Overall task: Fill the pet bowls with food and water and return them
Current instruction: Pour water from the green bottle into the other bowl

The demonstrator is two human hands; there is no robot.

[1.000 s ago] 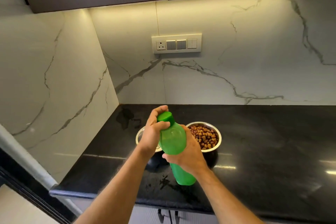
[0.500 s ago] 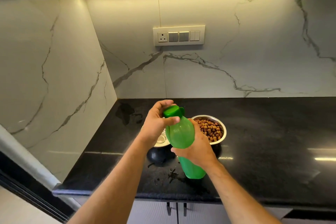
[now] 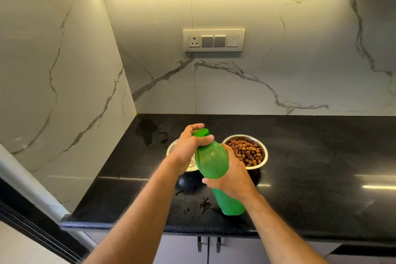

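Note:
A green plastic bottle (image 3: 212, 161) is held tilted above the black counter (image 3: 310, 156). My right hand (image 3: 232, 176) wraps its middle from the right. My left hand (image 3: 189, 146) grips the green cap (image 3: 201, 133) at the top. Behind the bottle stands a steel bowl (image 3: 262, 149) full of brown kibble. A second steel bowl (image 3: 172, 148) sits to its left, mostly hidden by my left hand; what it holds cannot be seen.
Wet patches mark the counter near its front edge (image 3: 204, 202) and in the back corner (image 3: 147, 130). Marble walls close the left and back. A switch panel (image 3: 213, 40) is on the back wall. Cabinet handles (image 3: 209, 243) show below the counter.
The view has tilted down and drawn slightly closer. Both hands keep the same hold on bottle and cap; the bottle sits a little higher in the frame.

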